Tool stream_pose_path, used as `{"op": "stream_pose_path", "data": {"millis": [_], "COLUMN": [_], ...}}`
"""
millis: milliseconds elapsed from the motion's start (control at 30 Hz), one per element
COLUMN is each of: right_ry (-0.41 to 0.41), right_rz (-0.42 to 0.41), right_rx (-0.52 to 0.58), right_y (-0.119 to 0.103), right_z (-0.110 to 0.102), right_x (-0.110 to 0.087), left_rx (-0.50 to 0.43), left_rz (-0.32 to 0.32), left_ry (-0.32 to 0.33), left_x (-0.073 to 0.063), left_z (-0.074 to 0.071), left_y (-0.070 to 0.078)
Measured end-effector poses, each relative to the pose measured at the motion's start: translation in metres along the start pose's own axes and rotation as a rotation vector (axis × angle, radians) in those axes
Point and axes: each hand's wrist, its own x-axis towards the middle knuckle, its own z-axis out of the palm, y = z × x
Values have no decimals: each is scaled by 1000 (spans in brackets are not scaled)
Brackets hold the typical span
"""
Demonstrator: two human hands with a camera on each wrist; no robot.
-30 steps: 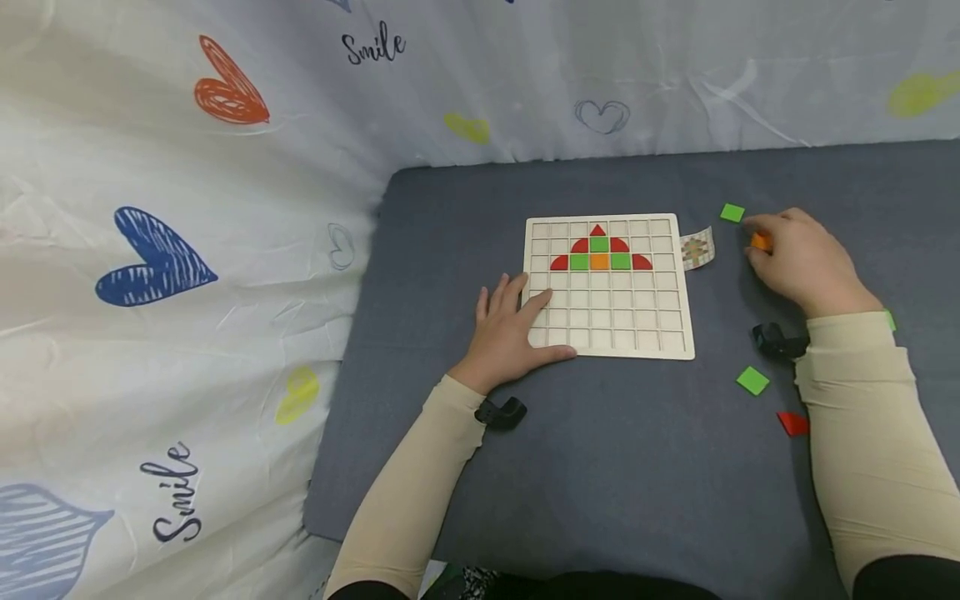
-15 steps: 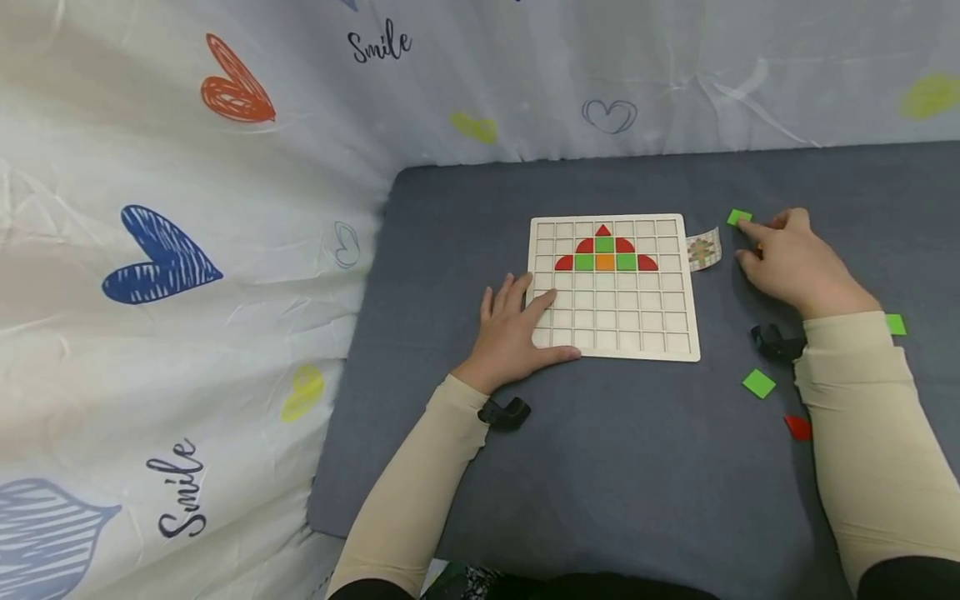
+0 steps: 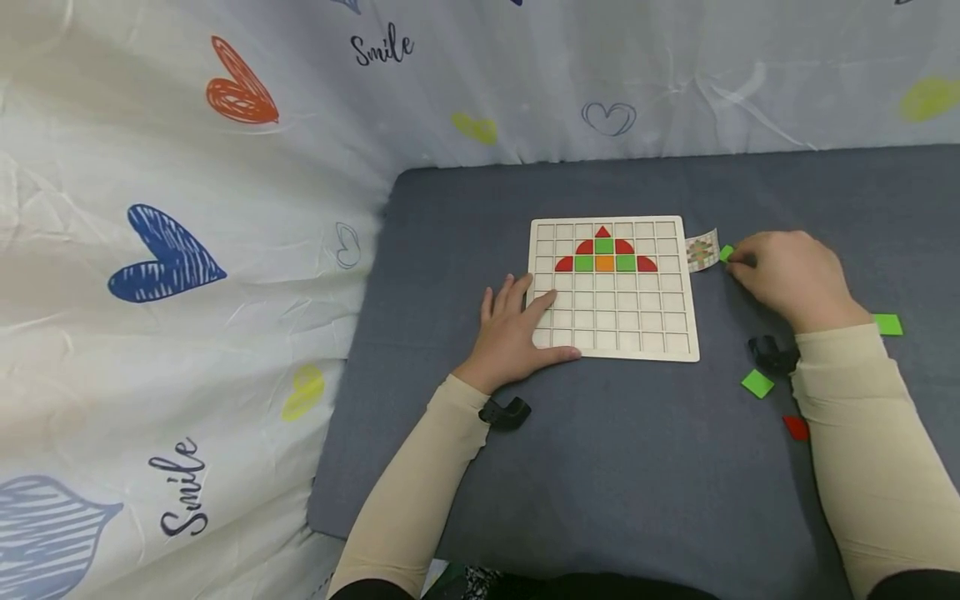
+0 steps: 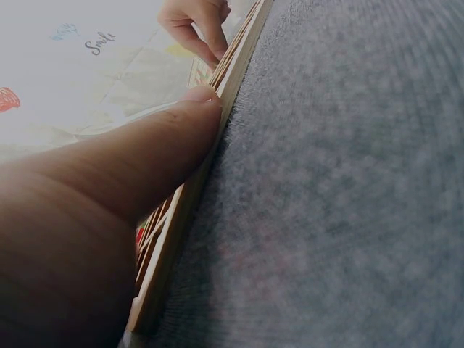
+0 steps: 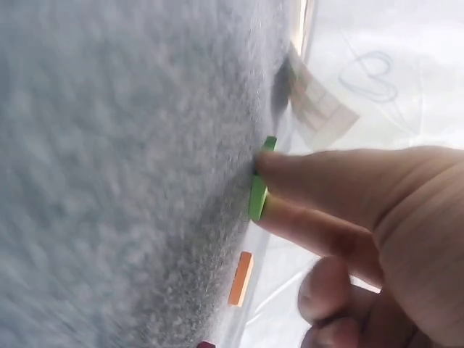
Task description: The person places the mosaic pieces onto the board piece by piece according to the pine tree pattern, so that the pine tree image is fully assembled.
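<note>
My right hand (image 3: 791, 275) pinches a green tile (image 3: 726, 253) between thumb and fingertips, just right of a small patterned card (image 3: 702, 251). In the right wrist view the thumb lies across that green tile (image 5: 258, 197), close over the cloth. My left hand (image 3: 510, 337) rests spread on the lower left corner of a pale wooden grid board (image 3: 615, 329), its thumb (image 4: 177, 123) along the near edge. Set in the board's upper cells are a red triangle (image 3: 602, 232), red quarter-rounds (image 3: 647, 264), green squares (image 3: 625, 263) and an orange square (image 3: 604, 263).
An orange tile (image 5: 241, 279) lies on the grey cloth (image 3: 600, 467) beyond the right fingers, hidden in the head view. Green tiles (image 3: 757, 383) (image 3: 888, 324) and a red piece (image 3: 797, 427) lie around the right forearm. A printed curtain (image 3: 487, 83) hangs behind the table.
The right hand has reached the green tile at the back, taken hold of it and brought it nearer, beside the card. The left hand stays on the board.
</note>
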Motion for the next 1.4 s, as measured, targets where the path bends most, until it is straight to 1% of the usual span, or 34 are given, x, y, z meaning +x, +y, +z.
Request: {"op": "stream_pose_path", "data": {"millis": [167, 300, 433, 700, 800, 933, 1100, 1167, 1400], "right_ry": [18, -11, -88, -287, -321, -297, -240, -227, -225], "right_rz": [-10, -26, -36, -99, -120, -148, -218, -245, -308], "right_rx": [-8, -15, -12, 0, 3, 6, 32, 46, 81], "right_y": [-2, -3, -6, -19, -23, -32, -51, -59, -81], "right_z": [0, -3, -8, -13, -15, -18, -20, -18, -4], "right_x": [-5, -7, -10, -12, -15, -18, -16, -13, -1], "left_rx": [-1, -3, 1, -6, -5, 3, 14, 14, 1], "left_rz": [-1, -1, -1, 1, 6, 7, 0, 1, 5], "left_ry": [1, 2, 6, 15, 12, 13, 12, 10, 13], "left_x": [0, 0, 0, 0, 0, 1, 1, 1, 1], "left_z": [0, 0, 1, 2, 2, 2, 1, 1, 1], "left_y": [0, 0, 0, -2, -2, -2, -2, -2, -1]}}
